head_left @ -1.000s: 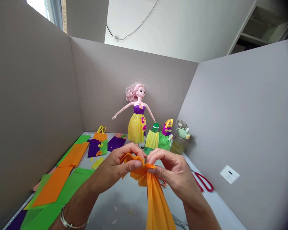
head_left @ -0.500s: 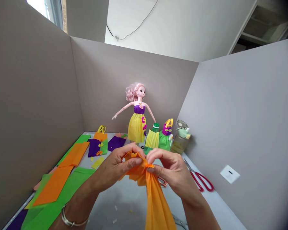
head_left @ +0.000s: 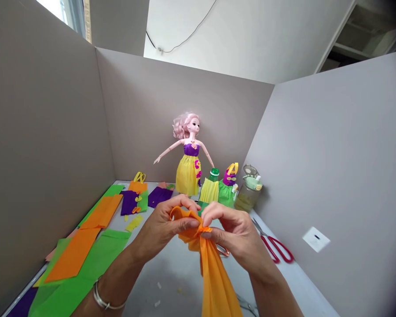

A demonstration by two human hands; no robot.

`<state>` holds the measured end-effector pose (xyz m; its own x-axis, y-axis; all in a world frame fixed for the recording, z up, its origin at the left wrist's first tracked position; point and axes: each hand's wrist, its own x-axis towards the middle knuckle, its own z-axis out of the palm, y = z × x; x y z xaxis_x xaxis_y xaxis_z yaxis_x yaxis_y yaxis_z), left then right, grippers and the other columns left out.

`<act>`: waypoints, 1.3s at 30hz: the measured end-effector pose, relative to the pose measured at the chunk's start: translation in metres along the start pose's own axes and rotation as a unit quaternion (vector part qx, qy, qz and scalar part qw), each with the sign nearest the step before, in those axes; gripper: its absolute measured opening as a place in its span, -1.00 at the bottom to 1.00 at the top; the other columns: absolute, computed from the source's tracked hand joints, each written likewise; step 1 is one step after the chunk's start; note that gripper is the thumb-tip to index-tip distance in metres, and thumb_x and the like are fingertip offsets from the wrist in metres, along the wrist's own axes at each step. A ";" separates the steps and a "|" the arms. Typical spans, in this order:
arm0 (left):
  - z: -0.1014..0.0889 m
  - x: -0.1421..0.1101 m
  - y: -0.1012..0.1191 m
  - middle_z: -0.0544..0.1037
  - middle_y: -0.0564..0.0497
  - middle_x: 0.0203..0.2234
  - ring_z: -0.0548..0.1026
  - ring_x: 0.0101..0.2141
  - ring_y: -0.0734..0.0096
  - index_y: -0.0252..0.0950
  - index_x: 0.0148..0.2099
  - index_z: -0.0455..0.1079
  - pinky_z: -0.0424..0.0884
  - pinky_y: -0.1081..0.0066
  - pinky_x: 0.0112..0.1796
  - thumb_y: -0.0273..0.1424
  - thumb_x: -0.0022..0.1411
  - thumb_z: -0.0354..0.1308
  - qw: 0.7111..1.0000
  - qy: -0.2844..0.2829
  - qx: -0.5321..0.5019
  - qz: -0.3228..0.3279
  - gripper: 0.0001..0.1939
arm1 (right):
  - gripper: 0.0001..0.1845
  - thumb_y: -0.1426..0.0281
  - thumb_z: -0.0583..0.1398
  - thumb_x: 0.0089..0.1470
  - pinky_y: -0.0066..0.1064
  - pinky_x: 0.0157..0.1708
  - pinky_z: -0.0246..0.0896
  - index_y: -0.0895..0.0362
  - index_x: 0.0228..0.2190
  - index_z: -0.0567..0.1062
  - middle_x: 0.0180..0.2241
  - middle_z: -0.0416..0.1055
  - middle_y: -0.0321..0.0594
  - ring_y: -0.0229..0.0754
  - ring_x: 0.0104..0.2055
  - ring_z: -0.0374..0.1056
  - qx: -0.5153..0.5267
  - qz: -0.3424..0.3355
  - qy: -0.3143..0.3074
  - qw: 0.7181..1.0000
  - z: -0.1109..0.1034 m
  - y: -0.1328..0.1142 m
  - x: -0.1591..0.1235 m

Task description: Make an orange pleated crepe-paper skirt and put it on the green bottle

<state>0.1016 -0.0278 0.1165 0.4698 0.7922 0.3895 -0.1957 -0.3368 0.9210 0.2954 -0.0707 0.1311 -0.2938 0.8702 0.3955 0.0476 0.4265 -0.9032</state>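
Between my hands is a gathered piece of orange crepe paper (head_left: 218,281), its pleated length hanging down toward the bottom edge. My left hand (head_left: 174,222) pinches the folded upper end between thumb and fingers. Just beside it, my right hand (head_left: 231,229) pinches the bunched part, where a small orange tuft sticks out under the thumb. The fingertips of both hands nearly meet. A bracelet (head_left: 105,299) circles the left wrist. Behind the hands stands a doll (head_left: 191,149) with pink hair, a purple top and a yellow skirt.
Orange strips (head_left: 75,255) and green sheets (head_left: 108,246) lie at left. Red-handled scissors (head_left: 277,248) rest at right; other scissors (head_left: 247,306) partly show in front. A green bottle (head_left: 214,176), a small purple-and-green dress (head_left: 227,189) and a lidded jar (head_left: 247,196) stand at back. Grey panels (head_left: 317,154) enclose the table.
My left hand has shifted slightly right and up, closer to the right hand, drawing the upper orange paper into a tighter bunch. My right hand stays nearly in place.
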 end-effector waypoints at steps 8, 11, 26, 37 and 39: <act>-0.007 -0.002 0.006 0.49 0.00 -0.27 0.43 -0.22 0.31 -0.22 -0.25 0.52 0.37 0.35 -0.14 -0.20 0.30 0.22 0.997 -0.046 0.058 0.011 -0.80 | -0.90 0.34 0.35 0.13 -0.37 -0.24 0.25 0.06 -0.41 0.56 -0.36 0.42 -0.28 -0.20 -0.25 0.35 -0.010 -0.023 0.007 1.000 0.000 -0.001 0.000; -0.005 -0.003 0.006 0.48 0.02 -0.27 0.42 -0.23 0.34 -0.20 -0.23 0.50 0.34 0.37 -0.17 -0.21 0.32 0.20 0.997 -0.051 0.053 0.012 -0.82 | -0.91 0.34 0.35 0.12 -0.36 -0.24 0.26 0.06 -0.40 0.57 -0.37 0.41 -0.27 -0.18 -0.23 0.36 -0.002 -0.011 0.007 1.000 0.000 0.000 0.000; 0.002 -0.003 0.008 0.48 0.05 -0.31 0.41 -0.24 0.34 -0.23 -0.25 0.43 0.31 0.34 -0.13 -0.20 0.33 0.19 0.997 -0.041 0.066 0.018 -0.80 | -0.85 0.33 0.39 0.06 -0.43 -0.31 0.26 0.07 -0.33 0.55 -0.37 0.44 -0.31 -0.23 -0.30 0.36 -0.004 0.005 0.026 1.000 0.000 -0.001 0.000; -0.007 -0.006 0.012 0.44 0.08 -0.22 0.39 -0.39 0.49 -0.18 -0.17 0.41 0.30 0.45 -0.36 -0.21 0.20 0.33 0.998 -0.033 0.007 -0.047 -0.76 | -0.93 0.34 0.35 0.13 -0.36 -0.18 0.24 0.06 -0.37 0.57 -0.36 0.42 -0.31 -0.21 -0.25 0.37 -0.018 -0.016 0.007 1.000 0.000 -0.002 0.001; -0.007 -0.005 0.012 0.43 0.07 -0.26 0.39 -0.34 0.44 -0.20 -0.23 0.46 0.32 0.42 -0.29 -0.21 0.23 0.30 0.999 -0.044 0.013 -0.028 -0.81 | -0.93 0.36 0.34 0.14 -0.36 -0.17 0.22 0.06 -0.38 0.57 -0.35 0.42 -0.30 -0.22 -0.25 0.36 -0.018 -0.025 0.003 1.000 -0.001 -0.002 0.001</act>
<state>0.0905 -0.0321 0.1254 0.5539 0.7623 0.3349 -0.1446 -0.3080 0.9403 0.2960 -0.0704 0.1335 -0.2919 0.8484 0.4416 0.0679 0.4789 -0.8752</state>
